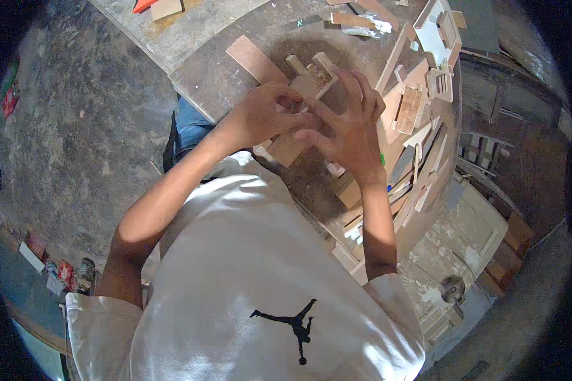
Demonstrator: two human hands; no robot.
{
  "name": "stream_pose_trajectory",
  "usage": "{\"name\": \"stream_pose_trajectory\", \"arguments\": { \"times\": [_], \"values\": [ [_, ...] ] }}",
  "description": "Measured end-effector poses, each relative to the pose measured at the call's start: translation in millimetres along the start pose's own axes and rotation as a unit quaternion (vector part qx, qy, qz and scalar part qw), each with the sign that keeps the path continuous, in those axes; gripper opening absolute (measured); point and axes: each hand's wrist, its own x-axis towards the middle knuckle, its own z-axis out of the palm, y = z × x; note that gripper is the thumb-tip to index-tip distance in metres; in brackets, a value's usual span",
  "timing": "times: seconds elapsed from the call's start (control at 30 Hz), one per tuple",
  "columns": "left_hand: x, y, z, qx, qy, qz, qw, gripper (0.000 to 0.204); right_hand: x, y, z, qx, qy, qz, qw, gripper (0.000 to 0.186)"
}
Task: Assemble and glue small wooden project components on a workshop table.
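Observation:
A small assembly of pale wood pieces, with short bars standing up from it, is between my hands above the worktable. My left hand is closed at its near left side, fingers and thumb curled in a ring; its exact hold is partly hidden. My right hand is at the assembly's right side, fingers spread and bent, their tips by its right bar. Its index finger reaches towards my left fingers, and its thumb points left, apart from the rest. A flat wood strip lies just beyond my left hand.
The dark worktable has a corner at my left. Cut wood strips and offcuts crowd its right side, near a white-edged wooden frame. A white-smeared scrap lies at the far side. A pale panel stands lower right.

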Motion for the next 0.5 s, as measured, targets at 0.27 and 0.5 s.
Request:
{"name": "stream_pose_trajectory", "arguments": {
  "times": [0.27,0.5],
  "values": [
    [2.0,-0.3,0.9,0.001,0.002,0.028,1.000,0.045,3.8,8.4,-9.9,-0.007,0.033,-0.025,0.999,0.058],
    [1.4,-2.5,-5.9,0.048,-0.006,0.019,0.999,0.042,7.4,7.6,-3.8,0.000,0.002,-0.041,0.999,0.057]
  ]
}}
